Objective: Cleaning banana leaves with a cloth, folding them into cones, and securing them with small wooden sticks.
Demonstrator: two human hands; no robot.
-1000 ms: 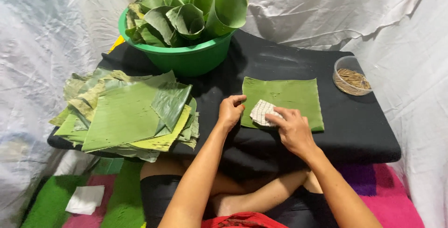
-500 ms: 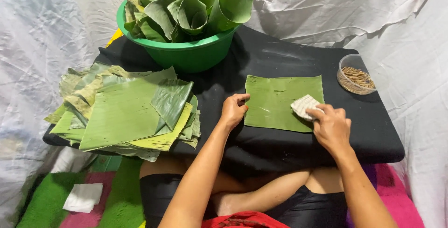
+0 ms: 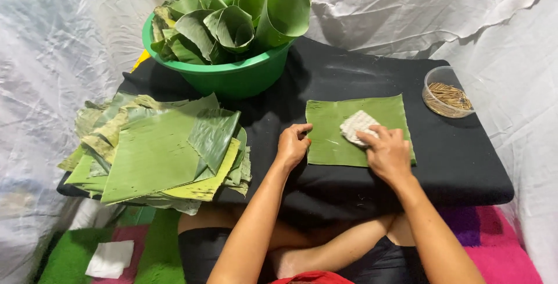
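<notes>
The left hand (image 3: 292, 144), fingers curled, pins the near-left edge of the leaf square (image 3: 354, 130) flat on the table (image 3: 465, 162), so the right hand (image 3: 388, 153) can press a white cloth (image 3: 356, 126) against it.

Green basin (image 3: 232, 81) of rolled leaves (image 3: 232, 17) at upper centre, my stack of cut leaves (image 3: 157, 150) at left, clear bowl of sticks (image 3: 446, 92) at right, white cloth square (image 3: 109, 259) lower left on green mat (image 3: 70, 255).
</notes>
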